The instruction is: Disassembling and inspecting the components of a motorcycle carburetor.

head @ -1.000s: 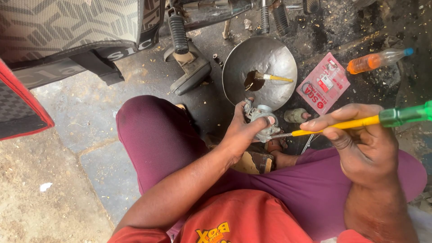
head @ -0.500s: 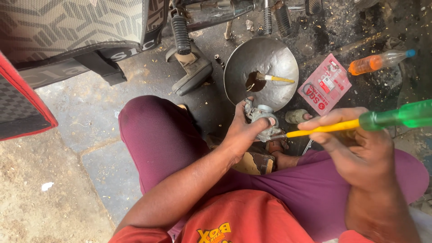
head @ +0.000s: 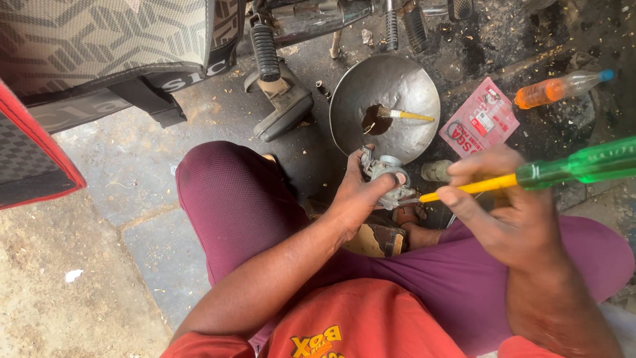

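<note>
The small grey metal engine part (head: 387,178), a cast body with ports and fittings, sits above the person's lap, just in front of the knees and near the rim of the metal bowl (head: 424,86). The left hand (head: 361,199) is clenched around its lower body, thumb over the top. The part looks rigid and fairly heavy for its size, probably oily and therefore slippery; the solid casting is the sound place to grip, not the thin protruding fittings, which appear easier to bend. The right hand (head: 510,212) grasps a screwdriver (head: 530,178) with a yellow shank and clear green handle, fingers wrapped around the shank, tip touching the part's side. Inside the bowl lies a small brush (head: 397,114) beside a pool of dark liquid. To the right on the stained floor (head: 165,252) lie a red packet (head: 478,120) and a plastic bottle (head: 560,86) with orange liquid. A motorcycle footrest (head: 265,50) stands beyond the bowl.
</note>
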